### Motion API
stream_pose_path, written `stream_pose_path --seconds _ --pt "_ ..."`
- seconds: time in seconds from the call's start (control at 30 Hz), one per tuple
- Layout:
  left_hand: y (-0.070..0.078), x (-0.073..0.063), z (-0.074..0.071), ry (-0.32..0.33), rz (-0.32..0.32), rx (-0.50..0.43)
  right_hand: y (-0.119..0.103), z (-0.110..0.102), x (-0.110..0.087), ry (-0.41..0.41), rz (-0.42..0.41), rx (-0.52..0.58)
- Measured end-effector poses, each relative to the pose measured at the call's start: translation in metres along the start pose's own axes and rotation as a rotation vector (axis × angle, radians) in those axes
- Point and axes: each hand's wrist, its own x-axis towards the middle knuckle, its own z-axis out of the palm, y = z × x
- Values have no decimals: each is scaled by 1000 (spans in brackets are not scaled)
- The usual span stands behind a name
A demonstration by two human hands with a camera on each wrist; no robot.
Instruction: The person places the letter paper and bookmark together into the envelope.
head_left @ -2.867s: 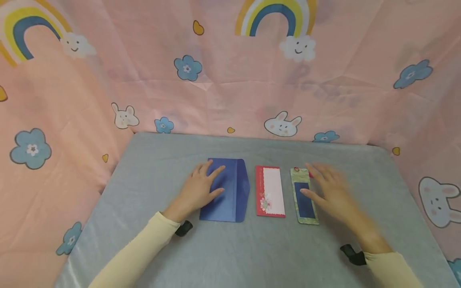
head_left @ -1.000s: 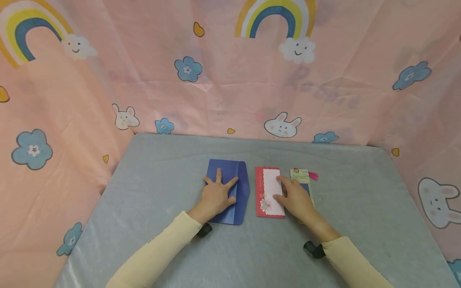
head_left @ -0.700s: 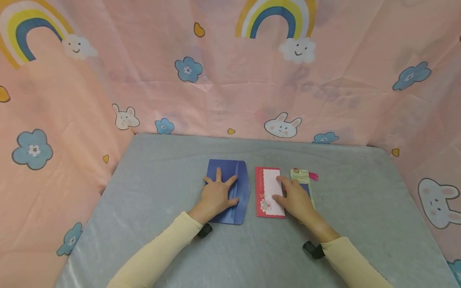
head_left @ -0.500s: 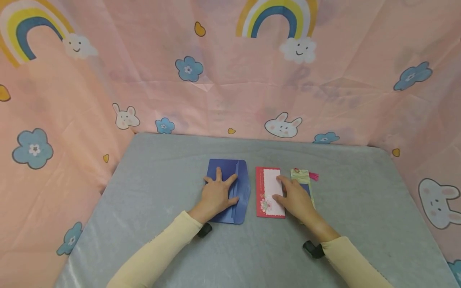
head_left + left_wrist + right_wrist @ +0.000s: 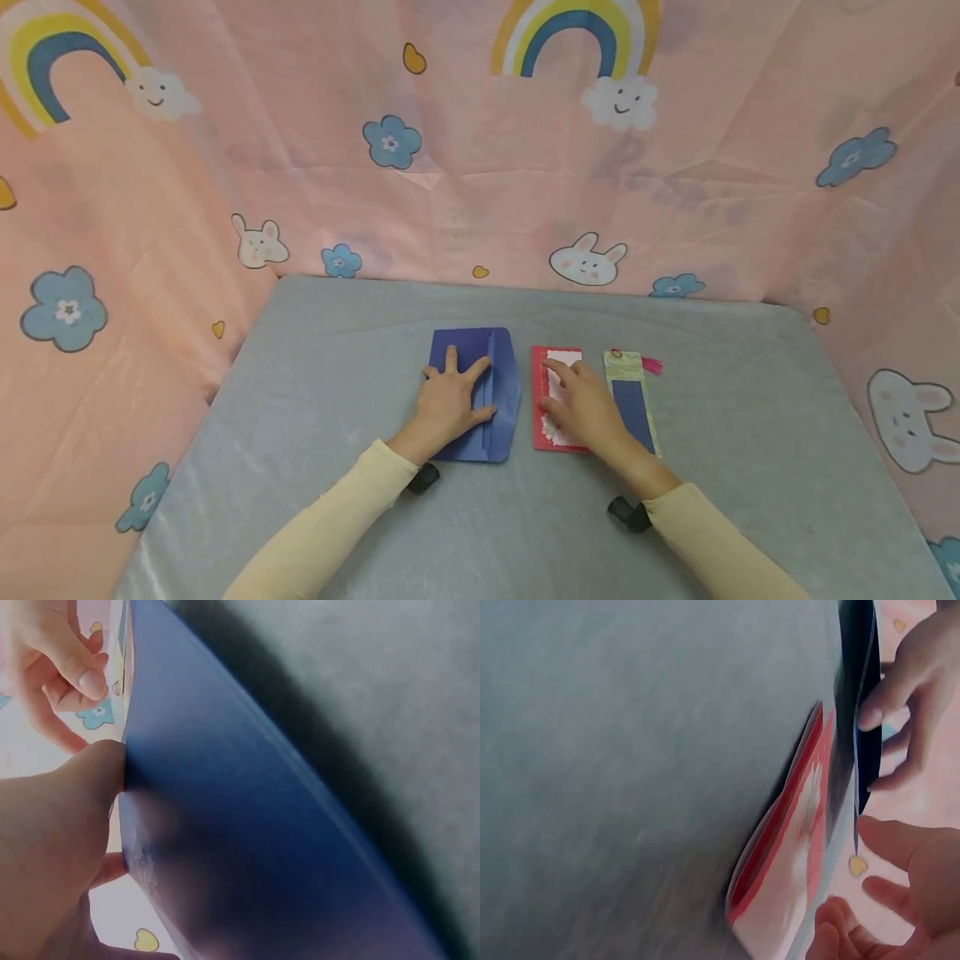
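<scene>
A blue envelope (image 5: pixel 506 392) lies on the table with its flap spread out to the right. My left hand (image 5: pixel 444 406) rests on it with fingers splayed, the thumb by the fold of the flap. Right of the envelope is a red card (image 5: pixel 538 375) with a white panel and printed flowers. Over this card hovers or rests my right hand (image 5: pixel 588 408), thumb and forefinger apart near its left side; contact is unclear. The right wrist view shows the card (image 5: pixel 780 892) slightly parted along one edge, and loosely bent right fingers (image 5: pixel 889 840) holding nothing.
To the right of the card lies a green bookmark (image 5: pixel 632 412) with a dark blue panel and a pink tassel (image 5: pixel 652 366). Grey cloth covers the table (image 5: pixel 750 400). A pink printed curtain (image 5: pixel 465 208) hangs behind and at both sides.
My left hand has come down onto the envelope, then stayed there. My right hand went from the bookmark to the card's right edge, then further left across the card, uncovering the bookmark.
</scene>
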Motion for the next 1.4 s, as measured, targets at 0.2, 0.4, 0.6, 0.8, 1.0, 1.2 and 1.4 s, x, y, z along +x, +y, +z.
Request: stream_pose_path --seconds 0.2,0.4,0.6,0.8,1.0,1.2,1.4 --pt "-3 0 0 -8 -10 3 -15 12 3 -62 -80 66" --pt "-5 0 -1 14 -3 -23 -23 22 5 -61 -119 101" --pt "-7 -2 -3 38 11 -38 -32 29 11 -79 -135 115" --pt "-8 -2 -5 17 5 -103 -37 32 14 -101 -137 122" --pt "-9 -1 -11 -34 6 -154 -36 35 18 -98 -125 100" --pt "-9 -1 -11 -56 0 -152 -35 37 19 -117 -96 99" --pt "-9 -1 -9 7 5 -147 -33 40 20 -108 -106 88"
